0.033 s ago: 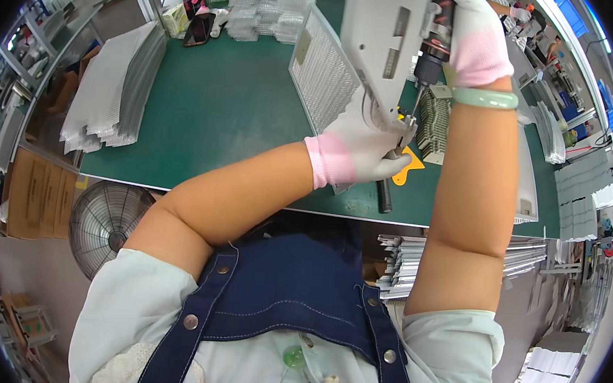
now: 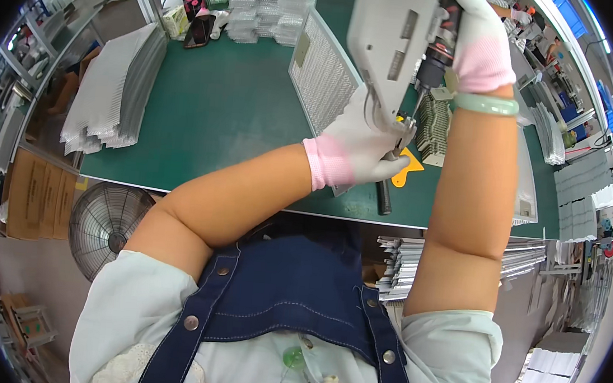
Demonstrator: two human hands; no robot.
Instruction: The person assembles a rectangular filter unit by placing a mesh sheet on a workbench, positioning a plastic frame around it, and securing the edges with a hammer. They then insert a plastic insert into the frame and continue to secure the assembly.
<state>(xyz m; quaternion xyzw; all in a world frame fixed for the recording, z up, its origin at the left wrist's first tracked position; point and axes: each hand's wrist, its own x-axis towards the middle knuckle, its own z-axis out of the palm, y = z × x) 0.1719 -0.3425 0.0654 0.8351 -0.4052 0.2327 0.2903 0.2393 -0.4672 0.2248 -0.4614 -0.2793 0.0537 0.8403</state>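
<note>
My right hand, in a white glove with a pink cuff, is wrapped round a power screwdriver with a black and red body. Its bit slants down to a small metal fitting at the lower end of a long white slotted housing. My left hand, gloved the same way, closes its thumb and fingers round that lower end. Part of the housing runs out past the top edge. Below the hands lie a yellow flat piece and a black tool handle.
A perforated white panel lies left of the housing on the green table. Ridged parts are stacked to the right. Mesh sheets pile up at far left, with clear wrapped packs behind. A fan stands below.
The housing and the screwdriver have shifted slightly to the right, my right hand with them. My left hand stays nearly in place, still gripping the lower end.
</note>
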